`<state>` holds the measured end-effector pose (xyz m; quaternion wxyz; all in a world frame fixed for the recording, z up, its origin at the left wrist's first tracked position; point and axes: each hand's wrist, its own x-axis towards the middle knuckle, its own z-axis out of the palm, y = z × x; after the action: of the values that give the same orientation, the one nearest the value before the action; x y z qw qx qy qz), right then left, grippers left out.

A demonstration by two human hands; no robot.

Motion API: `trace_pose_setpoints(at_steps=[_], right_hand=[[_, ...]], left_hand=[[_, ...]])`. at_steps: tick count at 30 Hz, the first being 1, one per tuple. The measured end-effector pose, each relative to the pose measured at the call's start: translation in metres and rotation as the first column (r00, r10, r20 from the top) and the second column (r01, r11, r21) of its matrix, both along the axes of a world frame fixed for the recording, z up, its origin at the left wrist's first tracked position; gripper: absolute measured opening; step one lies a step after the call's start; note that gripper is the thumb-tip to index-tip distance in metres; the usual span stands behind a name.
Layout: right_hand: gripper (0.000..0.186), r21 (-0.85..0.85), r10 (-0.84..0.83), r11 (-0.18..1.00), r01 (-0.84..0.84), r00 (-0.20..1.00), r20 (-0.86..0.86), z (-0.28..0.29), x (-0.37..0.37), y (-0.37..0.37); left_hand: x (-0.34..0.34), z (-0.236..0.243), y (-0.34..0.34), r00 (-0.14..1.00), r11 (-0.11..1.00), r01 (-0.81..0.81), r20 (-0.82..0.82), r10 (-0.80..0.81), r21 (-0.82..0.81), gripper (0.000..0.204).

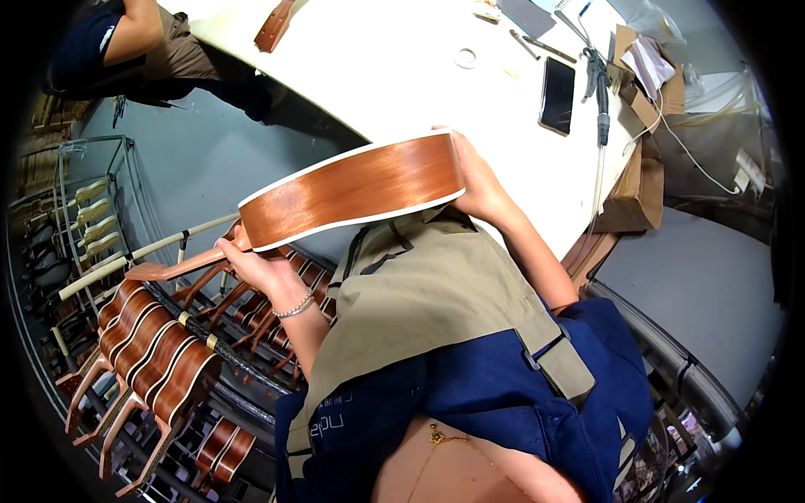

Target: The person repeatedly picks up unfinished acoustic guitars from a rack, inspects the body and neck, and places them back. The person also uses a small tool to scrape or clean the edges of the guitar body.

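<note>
A small wooden guitar-shaped instrument [344, 189], with a reddish-brown side and white binding, is held sideways across my body. My left hand [260, 267] is closed round its neck near the heel, with the headstock pointing left. My right hand [474, 180] grips the rounded bottom end of the body at the right, its fingers partly hidden behind it. An olive apron [432, 302] lies below the instrument.
Ahead stands a white table [360, 67] with a phone [556, 95], grey tool [599, 96], tape roll [465, 57] and wooden piece [275, 25]. Another person [138, 46] is at upper left. Racks of instruments [151, 352] stand lower left; cardboard boxes [633, 189] sit right.
</note>
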<state>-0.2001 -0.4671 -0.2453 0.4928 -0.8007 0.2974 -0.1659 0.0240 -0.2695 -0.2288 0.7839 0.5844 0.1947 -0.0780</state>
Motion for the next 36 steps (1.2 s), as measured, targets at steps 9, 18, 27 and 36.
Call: trace_pose_setpoints(at_steps=[9, 18, 27, 36], right_hand=[[0.100, 0.107, 0.115, 0.979, -0.176, 0.899, 0.421, 0.037, 0.013, 0.010], [0.076, -0.250, 0.293, 0.946, -0.206, 0.871, 0.395, 0.051, 0.022, 0.016], [0.080, 0.013, 0.096, 0.994, -0.106, 0.939, 0.331, 0.015, -0.004, -0.025], [0.123, 0.286, -0.103, 0.958, 0.020, 0.956, 0.276, -0.033, 0.005, -0.028]], left_hand=[[0.019, -0.103, 0.019, 0.684, 0.567, 0.682, 0.128, -0.718, -0.462, 0.037], [0.008, -0.151, 0.033, 0.633, 0.588, 0.731, 0.021, -0.774, -0.347, 0.035], [0.034, -0.141, 0.023, 0.763, 0.710, 0.618, 0.042, -0.644, -0.338, 0.030], [0.041, -0.039, -0.028, 0.940, 0.653, 0.301, 0.101, -0.327, -0.695, 0.018]])
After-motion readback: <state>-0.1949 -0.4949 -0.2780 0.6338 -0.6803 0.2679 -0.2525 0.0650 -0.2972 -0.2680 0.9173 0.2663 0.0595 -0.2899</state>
